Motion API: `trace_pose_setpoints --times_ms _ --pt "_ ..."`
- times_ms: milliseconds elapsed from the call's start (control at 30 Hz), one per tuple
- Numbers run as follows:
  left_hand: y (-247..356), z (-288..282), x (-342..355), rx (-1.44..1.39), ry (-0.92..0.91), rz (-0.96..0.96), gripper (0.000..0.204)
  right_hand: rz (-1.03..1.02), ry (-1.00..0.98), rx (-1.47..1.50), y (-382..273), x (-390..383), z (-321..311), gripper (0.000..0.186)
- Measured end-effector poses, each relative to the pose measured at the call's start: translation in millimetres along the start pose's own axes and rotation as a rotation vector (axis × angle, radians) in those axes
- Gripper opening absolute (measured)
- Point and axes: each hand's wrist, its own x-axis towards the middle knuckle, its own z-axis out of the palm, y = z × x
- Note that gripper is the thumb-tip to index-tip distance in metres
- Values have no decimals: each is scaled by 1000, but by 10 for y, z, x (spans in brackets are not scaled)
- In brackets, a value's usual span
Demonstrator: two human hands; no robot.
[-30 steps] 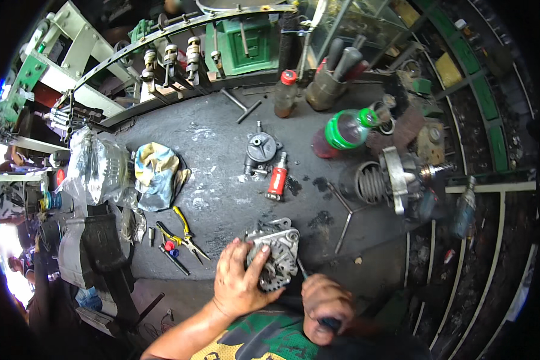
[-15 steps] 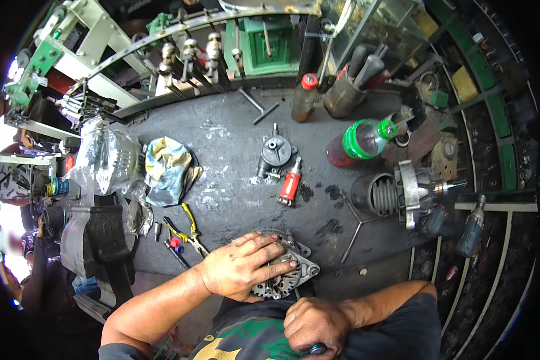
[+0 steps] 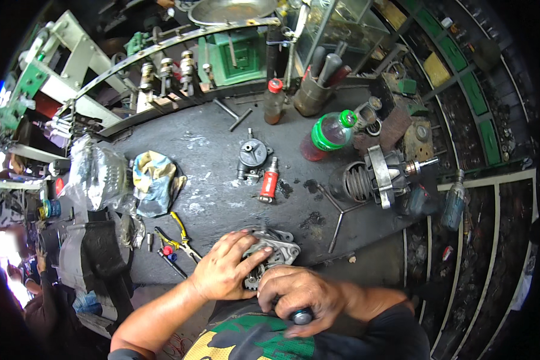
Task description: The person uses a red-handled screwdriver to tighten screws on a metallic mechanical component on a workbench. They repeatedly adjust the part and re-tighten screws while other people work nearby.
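Note:
At the bench's near edge sits a round, finned metal alternator housing with mounting ears. My left hand lies over its left side, fingers curled round it. Close by on the right, my right hand is closed round a dark-handled tool; only the rounded handle end shows, and its tip is hidden behind the hand. Left of the housing lie yellow-handled pliers and a dark rod-like tool. Beyond it are a short red tool and a round grey metal part.
A three-armed wrench and a coil-finned metal assembly lie right. Behind stand a green-labelled bottle, a red-capped bottle and a tool-filled can. A cloth and plastic-wrapped parts lie left.
My right hand has moved up from my lap to the alternator housing, the tool in its grip. My left hand stays on the housing. The whole view has shifted and turned slightly.

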Motion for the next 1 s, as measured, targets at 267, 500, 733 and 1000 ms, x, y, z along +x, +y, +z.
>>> trace_pose_setpoints --times_ms 267,500,733,1000 --pt "-146 -7 101 -38 -90 142 117 -2 -64 39 -9 -164 153 32" --pt "29 84 26 -7 8 -65 106 -58 169 -63 97 -360 258 31" --pt "196 192 -8 49 92 -169 107 -40 472 -282 116 -363 439 35" --pt "-125 -34 81 -28 -117 124 114 81 -264 165 81 -169 149 37"
